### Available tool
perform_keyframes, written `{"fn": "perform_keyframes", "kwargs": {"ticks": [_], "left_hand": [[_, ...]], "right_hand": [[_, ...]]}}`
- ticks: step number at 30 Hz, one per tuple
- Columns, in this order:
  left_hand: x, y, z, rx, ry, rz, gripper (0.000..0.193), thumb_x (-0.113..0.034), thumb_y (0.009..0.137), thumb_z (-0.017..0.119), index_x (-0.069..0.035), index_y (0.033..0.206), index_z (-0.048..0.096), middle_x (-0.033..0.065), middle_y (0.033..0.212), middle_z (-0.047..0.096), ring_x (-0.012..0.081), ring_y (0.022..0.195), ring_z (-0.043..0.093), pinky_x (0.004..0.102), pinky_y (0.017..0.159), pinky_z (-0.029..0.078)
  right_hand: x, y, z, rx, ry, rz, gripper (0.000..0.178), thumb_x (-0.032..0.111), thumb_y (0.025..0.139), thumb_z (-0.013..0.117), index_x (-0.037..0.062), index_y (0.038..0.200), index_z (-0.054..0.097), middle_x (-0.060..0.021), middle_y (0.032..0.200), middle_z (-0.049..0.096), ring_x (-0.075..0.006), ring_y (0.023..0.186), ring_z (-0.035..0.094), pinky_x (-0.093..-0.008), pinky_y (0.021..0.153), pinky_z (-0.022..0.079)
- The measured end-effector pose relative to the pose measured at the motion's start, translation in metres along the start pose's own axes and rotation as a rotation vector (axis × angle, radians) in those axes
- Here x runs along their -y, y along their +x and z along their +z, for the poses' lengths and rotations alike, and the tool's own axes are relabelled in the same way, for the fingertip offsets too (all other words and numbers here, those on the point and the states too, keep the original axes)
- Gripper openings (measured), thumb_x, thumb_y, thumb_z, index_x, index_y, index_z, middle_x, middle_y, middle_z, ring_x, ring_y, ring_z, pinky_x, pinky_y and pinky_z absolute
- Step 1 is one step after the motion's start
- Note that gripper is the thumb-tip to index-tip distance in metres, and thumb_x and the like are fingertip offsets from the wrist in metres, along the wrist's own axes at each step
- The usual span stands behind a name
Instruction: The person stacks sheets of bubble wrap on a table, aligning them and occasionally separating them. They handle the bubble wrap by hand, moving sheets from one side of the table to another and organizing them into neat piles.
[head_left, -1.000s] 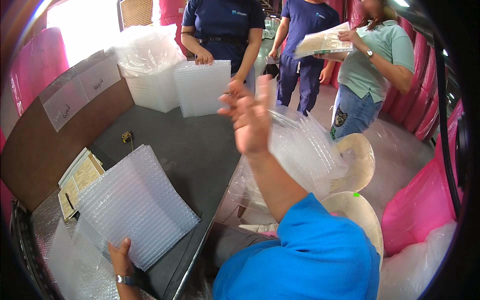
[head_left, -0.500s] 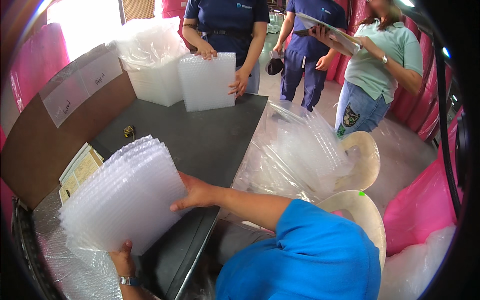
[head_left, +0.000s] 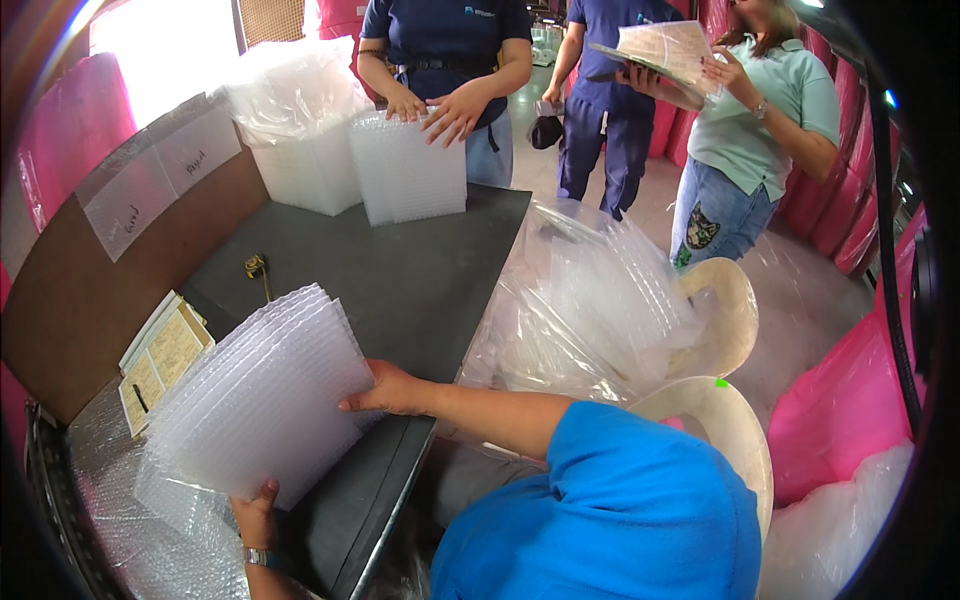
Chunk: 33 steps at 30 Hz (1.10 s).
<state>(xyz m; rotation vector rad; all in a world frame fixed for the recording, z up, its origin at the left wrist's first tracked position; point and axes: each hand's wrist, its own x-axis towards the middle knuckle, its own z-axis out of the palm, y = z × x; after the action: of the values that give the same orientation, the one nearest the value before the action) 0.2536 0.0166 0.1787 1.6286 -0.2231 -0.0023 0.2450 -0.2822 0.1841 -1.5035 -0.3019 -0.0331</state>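
Note:
Between my two hands is a tilted stack of clear bubble-wrap sheets [head_left: 265, 390], its layers fanned a little along the upper edge. My left hand [head_left: 257, 508] is closed on the lower corner, thumb lying over the front sheet. At the right edge, my right hand [head_left: 388, 388] grips the stack with its thumb in front; its other fingers are hidden behind the sheets. Underneath, at the left, more bubble wrap [head_left: 120, 500] covers the table. Beyond the stack lies a yellow and black tape measure [head_left: 255, 266].
Across the dark table [head_left: 400, 260], a co-worker's hands rest on another bubble-wrap stack [head_left: 412, 170] beside a white bag-lined bin [head_left: 305, 170]. Papers with a pen [head_left: 165, 355] lie by the brown board [head_left: 60, 330]. Bagged sheets [head_left: 610, 310] and pale chairs [head_left: 735, 320] stand right. Two other people stand behind.
The stack in my hands has shifted slightly right and lower, uncovering more of the papers. Across the table, the co-worker's hand moved from the other stack's side to its top.

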Motion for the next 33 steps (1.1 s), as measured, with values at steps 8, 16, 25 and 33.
{"fn": "perform_keyframes", "kwargs": {"ticks": [8,16,25,33], "left_hand": [[-0.011,-0.005,0.002,-0.002,-0.085,-0.052,0.068,-0.019,0.062,0.077,0.003,0.115,0.042,0.0119,0.109,0.049,0.0239,0.099,0.047,0.0344,0.088,0.036],[-0.017,-0.006,0.011,0.014,-0.121,-0.04,0.073,-0.022,0.059,0.079,0.003,0.116,0.041,0.0118,0.11,0.05,0.0243,0.1,0.047,0.0353,0.089,0.035],[-0.022,-0.007,0.015,0.01,-0.097,0.002,0.073,-0.021,0.06,0.079,0.003,0.117,0.04,0.0127,0.111,0.049,0.0255,0.102,0.046,0.0362,0.091,0.033],[-0.024,-0.004,0.016,0.014,-0.112,-0.054,0.07,-0.016,0.061,0.076,0.003,0.118,0.039,0.0135,0.112,0.049,0.0249,0.102,0.046,0.0354,0.089,0.035]], "right_hand": [[0.009,-0.004,0.002,0.01,0.014,0.055,0.059,0.028,0.071,0.071,0.0041,0.118,0.045,-0.0085,0.113,0.053,-0.0193,0.108,0.046,-0.0327,0.095,0.033],[-0.028,-0.01,0.001,-0.017,-0.005,0.064,0.052,0.023,0.075,0.068,0.0048,0.119,0.046,-0.0064,0.113,0.053,-0.0173,0.107,0.046,-0.0314,0.094,0.033],[-0.026,-0.011,0.002,-0.033,0.054,0.03,0.05,0.025,0.075,0.068,0.0042,0.116,0.048,-0.0052,0.112,0.054,-0.0162,0.107,0.046,-0.0298,0.093,0.035],[-0.034,-0.005,-0.005,-0.016,-0.035,0.038,0.053,0.027,0.075,0.068,0.0044,0.118,0.047,-0.0063,0.112,0.054,-0.0165,0.107,0.046,-0.031,0.094,0.034]]}}
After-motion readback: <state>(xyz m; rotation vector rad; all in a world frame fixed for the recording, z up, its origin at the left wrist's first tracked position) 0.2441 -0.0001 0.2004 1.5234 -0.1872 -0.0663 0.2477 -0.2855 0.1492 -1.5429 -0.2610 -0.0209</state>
